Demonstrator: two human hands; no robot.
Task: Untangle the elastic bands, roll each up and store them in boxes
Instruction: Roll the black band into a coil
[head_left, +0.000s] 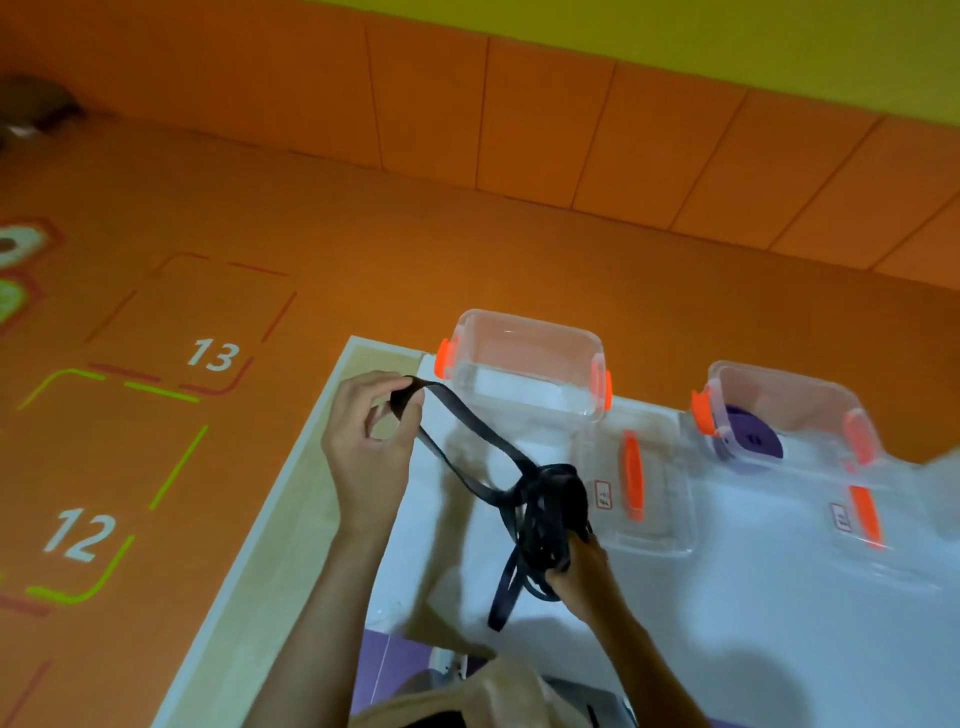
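Above the table, left hand (371, 441) and right hand (579, 569) pinch black band (545, 499).

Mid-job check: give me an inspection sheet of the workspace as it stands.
Surface: white table top.
Job's things: black elastic band tangled; left box empty; right box holds a rolled purple band; both lids lie in front.
Clutter: unclear purple and grey items at near edge.
Grippers: left hand pinches a band loop; right hand grips the tangle.
Cables: nothing seen.
Surroundings: orange floor, squares numbered 12 and 13.
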